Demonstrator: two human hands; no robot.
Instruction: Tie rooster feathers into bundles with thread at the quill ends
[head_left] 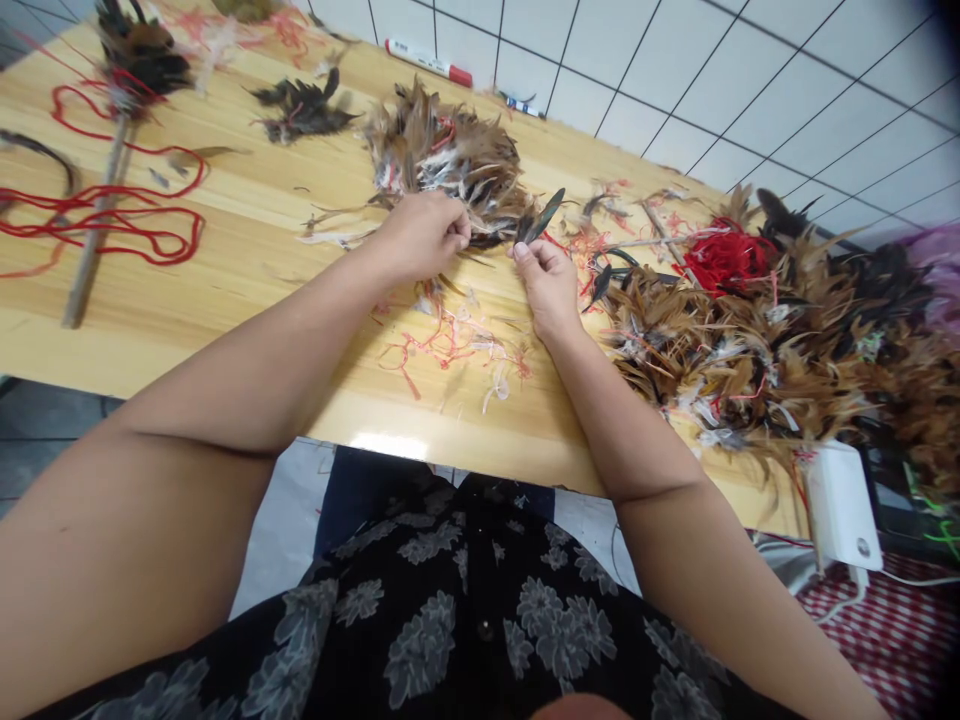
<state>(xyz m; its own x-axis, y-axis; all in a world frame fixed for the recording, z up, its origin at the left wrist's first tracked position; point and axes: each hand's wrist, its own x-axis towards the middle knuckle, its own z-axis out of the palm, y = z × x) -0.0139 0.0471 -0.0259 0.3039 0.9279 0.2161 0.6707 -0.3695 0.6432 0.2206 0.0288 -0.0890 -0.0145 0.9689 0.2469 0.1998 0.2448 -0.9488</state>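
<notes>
Between thumb and fingers, my right hand (551, 285) pinches a dark, greenish-black feather (546, 215) that points up and away. My left hand (431, 232) is closed, its fingers curled at the near edge of a pile of brown feathers (450, 150); whatever its fingertips hold is hidden. Below the hands lie tangled scraps of red and white string (457, 335) on the wooden table (262, 290). Over to the right spreads a large heap of brown and black feathers (720, 350), with a ball of red string (727, 260) on it.
On the left rests a wooden stick (101, 225) with dark feathers bound at its top, red cord (142, 235) looped across it. A small dark feather bunch (304, 108) and a red-capped marker (427, 62) lie farther back by the tiled wall. A white box (844, 505) sits at the right edge.
</notes>
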